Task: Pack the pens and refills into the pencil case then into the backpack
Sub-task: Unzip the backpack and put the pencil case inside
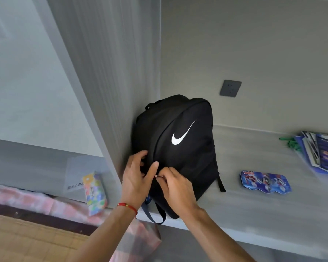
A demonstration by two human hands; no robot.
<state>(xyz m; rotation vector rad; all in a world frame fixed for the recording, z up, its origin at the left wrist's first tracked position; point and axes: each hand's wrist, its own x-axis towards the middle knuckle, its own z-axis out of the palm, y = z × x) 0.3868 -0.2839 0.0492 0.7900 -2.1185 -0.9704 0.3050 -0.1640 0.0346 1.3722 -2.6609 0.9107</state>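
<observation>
A black backpack (184, 133) with a white swoosh stands upright on the grey desk (254, 214), leaning into the corner by the wall panel. Its curved zip looks shut along the visible length. My left hand (138, 178) presses on the bag's lower left side, thumb beside the zip. My right hand (173, 188) pinches a small zipper pull at the bottom end of the zip. A blue pencil case (265, 182) with cartoon figures lies flat and shut on the desk to the right of the bag. No pens or refills are visible.
A stack of blue books (322, 152) and some green pieces (290, 143) lie at the far right of the desk. A dark wall socket (230, 88) is above the bag. Left of the panel, a colourful pouch (96, 193) stands by a pink checked cloth (27, 197).
</observation>
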